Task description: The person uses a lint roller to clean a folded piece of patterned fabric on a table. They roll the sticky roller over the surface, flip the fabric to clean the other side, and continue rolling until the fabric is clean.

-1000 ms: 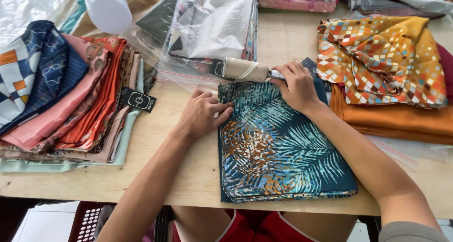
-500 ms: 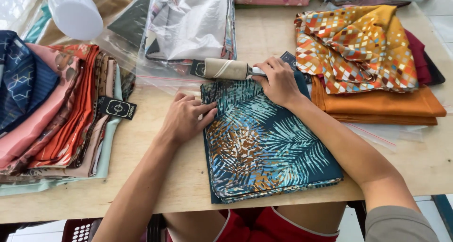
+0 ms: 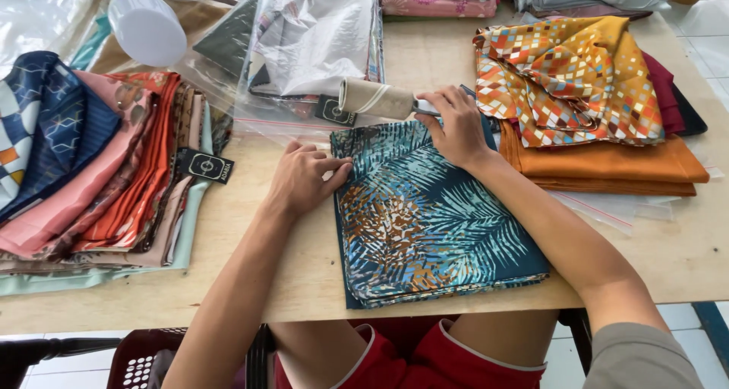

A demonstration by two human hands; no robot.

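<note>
**Both hands forward, forearms bare**

I see my left hand (image 3: 302, 178) lying palm down, knuckles up, the fingers curled loosely and the fingertips turned toward the right. Its wrist is straight, and the bare forearm runs back toward me at a slant, the elbow low near the bottom edge of the view.

My right hand (image 3: 458, 125) is stretched further out, palm down, with the fingers bent and closed in a grip at the far side, thumb tucked underneath. Its wrist bends slightly, and the forearm angles back to the right, ending in a grey sleeve at the lower corner. The two hands sit near each other, not touching.
</note>
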